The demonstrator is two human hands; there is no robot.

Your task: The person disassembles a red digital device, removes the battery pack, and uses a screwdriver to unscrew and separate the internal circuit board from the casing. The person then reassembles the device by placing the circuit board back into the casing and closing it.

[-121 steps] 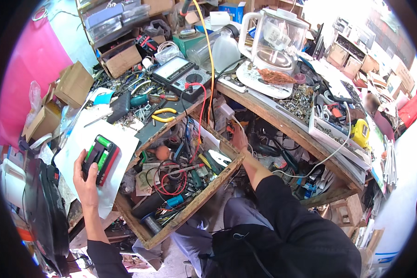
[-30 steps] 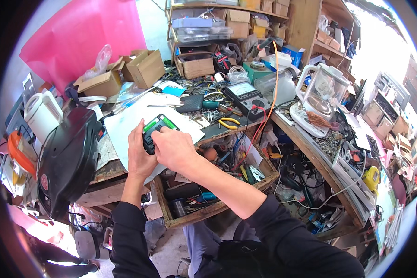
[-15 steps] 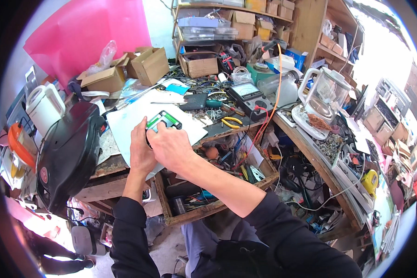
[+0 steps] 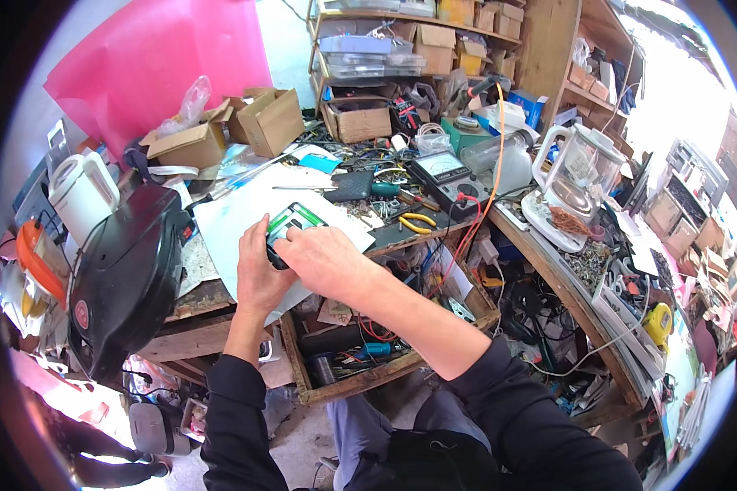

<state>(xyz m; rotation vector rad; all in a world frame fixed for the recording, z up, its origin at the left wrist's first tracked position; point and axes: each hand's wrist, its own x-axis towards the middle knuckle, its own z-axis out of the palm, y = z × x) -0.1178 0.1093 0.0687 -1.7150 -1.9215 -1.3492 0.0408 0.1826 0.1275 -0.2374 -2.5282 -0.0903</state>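
My left hand [image 4: 258, 268] is closed around a small rectangular device with a green frame [image 4: 305, 215] and a dark body, holding it above a white sheet [image 4: 233, 221] on the bench. My right hand [image 4: 326, 258] is bent over the device, its thumb and fingers drawn together against the near part. The fingertips cover what they grip there. Beyond the device a thin metal tool [image 4: 303, 187] rests on the sheet, near a dark flat case [image 4: 352, 186].
Yellow-handled pliers [image 4: 418, 222] and an analog multimeter [image 4: 444, 176] lie to the right. Below my hands an open wooden drawer [image 4: 401, 376] holds tools and wire. A black appliance lid [image 4: 127, 278] stands at left, a blender jug [image 4: 581, 168] at right.
My right hand has shifted slightly right and toward me over the device. More of the device's dark side shows between my hands. The whole view has moved a little.
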